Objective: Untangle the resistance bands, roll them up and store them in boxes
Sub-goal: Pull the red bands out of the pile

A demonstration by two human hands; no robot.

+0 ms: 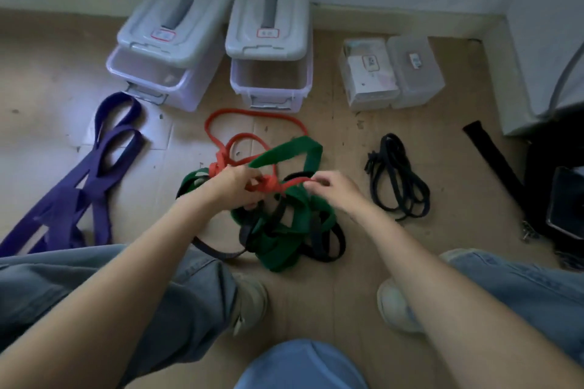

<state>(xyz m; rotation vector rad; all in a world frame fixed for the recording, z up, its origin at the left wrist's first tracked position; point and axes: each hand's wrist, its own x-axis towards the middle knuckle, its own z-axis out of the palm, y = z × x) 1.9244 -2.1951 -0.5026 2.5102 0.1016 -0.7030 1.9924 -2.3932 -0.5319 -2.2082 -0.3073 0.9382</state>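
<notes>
A tangle of bands lies on the floor between my knees: a wide green band (294, 151), a thin red band (252, 114) and dark bands (331, 246) knotted together. My left hand (237, 186) grips the red band at its knot over the green one. My right hand (331, 189) pinches a stretch of the red band to the right of that knot. Purple bands (94, 174) lie spread out at the left. A thin black band (398, 174) lies coiled at the right. Two large clear boxes (151, 79) (268, 88) stand at the wall, their lids slid back.
Two small clear lidded boxes (369, 73) (414, 69) stand at the right of the large ones. A black strap (489, 151) and dark equipment (565, 199) sit at the far right. My shoes (249, 303) (395, 306) stand just behind the tangle.
</notes>
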